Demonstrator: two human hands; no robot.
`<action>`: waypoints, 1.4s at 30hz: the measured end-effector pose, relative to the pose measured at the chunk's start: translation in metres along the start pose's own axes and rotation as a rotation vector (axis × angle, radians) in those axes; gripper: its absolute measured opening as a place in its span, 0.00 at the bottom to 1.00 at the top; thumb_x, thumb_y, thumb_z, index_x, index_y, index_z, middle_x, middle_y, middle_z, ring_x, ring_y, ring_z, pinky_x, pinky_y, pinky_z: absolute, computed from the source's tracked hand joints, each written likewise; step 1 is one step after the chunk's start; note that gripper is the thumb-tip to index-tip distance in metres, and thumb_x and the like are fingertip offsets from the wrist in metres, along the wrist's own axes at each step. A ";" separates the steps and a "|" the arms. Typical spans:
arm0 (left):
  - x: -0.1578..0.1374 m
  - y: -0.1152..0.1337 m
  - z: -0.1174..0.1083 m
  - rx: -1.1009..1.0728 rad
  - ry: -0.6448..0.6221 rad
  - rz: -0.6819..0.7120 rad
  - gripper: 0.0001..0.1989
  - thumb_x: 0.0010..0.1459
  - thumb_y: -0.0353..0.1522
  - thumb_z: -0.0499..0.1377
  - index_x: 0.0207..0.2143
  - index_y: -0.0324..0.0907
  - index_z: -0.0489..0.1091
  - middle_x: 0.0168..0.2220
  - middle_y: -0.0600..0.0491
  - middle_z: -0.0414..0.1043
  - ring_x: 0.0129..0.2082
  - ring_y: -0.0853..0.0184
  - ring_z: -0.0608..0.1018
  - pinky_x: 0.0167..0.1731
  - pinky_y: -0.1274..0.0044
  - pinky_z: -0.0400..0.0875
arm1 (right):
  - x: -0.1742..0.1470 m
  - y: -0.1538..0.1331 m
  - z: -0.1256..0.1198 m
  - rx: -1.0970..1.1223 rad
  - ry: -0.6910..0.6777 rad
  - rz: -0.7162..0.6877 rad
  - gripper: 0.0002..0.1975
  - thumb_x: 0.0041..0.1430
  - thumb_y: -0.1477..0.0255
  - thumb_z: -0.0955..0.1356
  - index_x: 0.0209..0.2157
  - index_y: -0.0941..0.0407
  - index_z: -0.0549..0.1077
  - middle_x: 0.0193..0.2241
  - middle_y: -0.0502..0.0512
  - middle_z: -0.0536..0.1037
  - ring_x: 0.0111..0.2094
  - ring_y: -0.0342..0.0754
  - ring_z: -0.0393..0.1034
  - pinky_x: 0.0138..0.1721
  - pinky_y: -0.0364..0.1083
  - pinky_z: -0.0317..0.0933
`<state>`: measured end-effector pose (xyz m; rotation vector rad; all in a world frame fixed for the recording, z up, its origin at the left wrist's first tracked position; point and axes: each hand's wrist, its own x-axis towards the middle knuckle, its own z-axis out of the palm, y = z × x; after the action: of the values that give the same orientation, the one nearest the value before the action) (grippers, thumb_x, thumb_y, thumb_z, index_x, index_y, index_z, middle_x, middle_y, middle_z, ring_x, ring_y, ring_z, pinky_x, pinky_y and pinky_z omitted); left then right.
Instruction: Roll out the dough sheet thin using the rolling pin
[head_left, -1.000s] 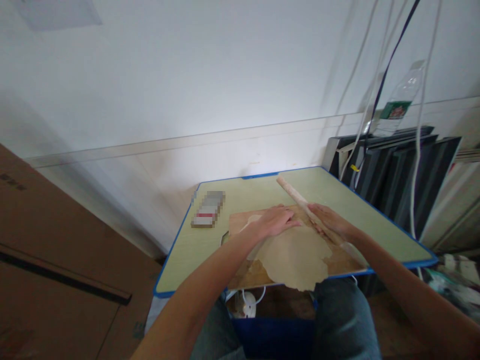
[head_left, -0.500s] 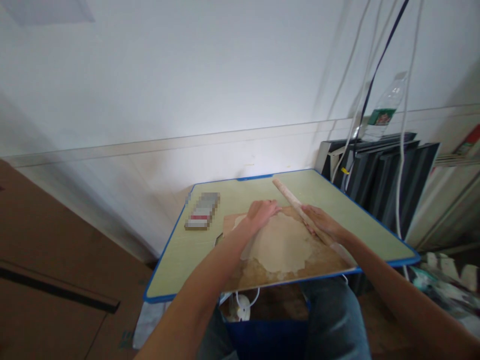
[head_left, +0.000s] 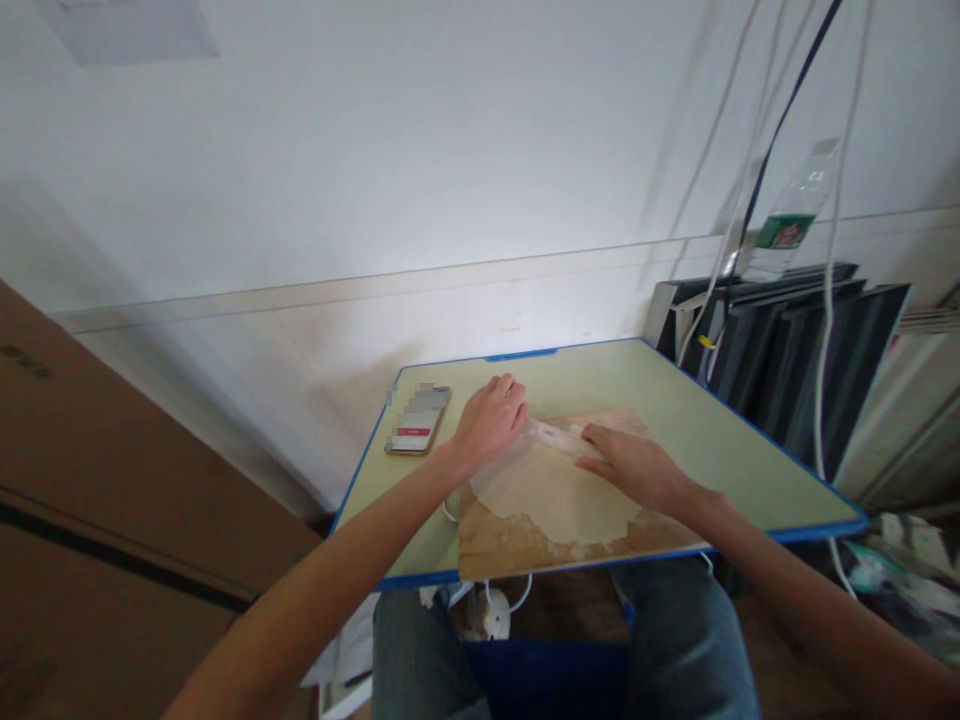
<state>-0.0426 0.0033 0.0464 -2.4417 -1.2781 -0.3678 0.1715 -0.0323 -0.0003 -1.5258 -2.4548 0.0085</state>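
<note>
The rolling pin [head_left: 559, 438] lies across the far part of the dough [head_left: 566, 495], a thin, ragged-edged sheet spread on the wooden board [head_left: 491, 540] at the near side of the bench [head_left: 705, 420]. The left hand [head_left: 491, 422] has its fingers curled in tightly around the pin's left end; the right hand [head_left: 637, 465] has its fingers laid over the other end, with the thumb stretched out along the near side, so the pin shows only between them. Gripping it near both ends probably lets the two arms press evenly and keep it level. The board seems set at the near edge so that the forearms can reach over it easily, and it likely keeps the dough off the bench top. Pale smears on the pin and wood look like flour, which would stop sticking. The phone [head_left: 424, 418], its screen partly blurred, rests by the left edge, apart from the board, presumably to stay visible and clean. Whether the dough clings to the pin underneath, I cannot tell.
</note>
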 end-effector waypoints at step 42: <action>0.042 0.012 0.064 -0.199 -0.318 -0.620 0.20 0.56 0.36 0.44 0.38 0.37 0.72 0.39 0.41 0.73 0.40 0.58 0.75 0.36 0.72 0.68 | 0.083 -0.002 0.011 -0.036 -0.067 0.591 0.24 0.59 0.63 0.53 0.39 0.61 0.74 0.39 0.67 0.75 0.40 0.55 0.70 0.38 0.49 0.61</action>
<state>-0.0047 0.0554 0.0023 -2.2624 -2.2369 -0.2745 0.1324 0.0417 0.0068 -2.2349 -1.9636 0.1250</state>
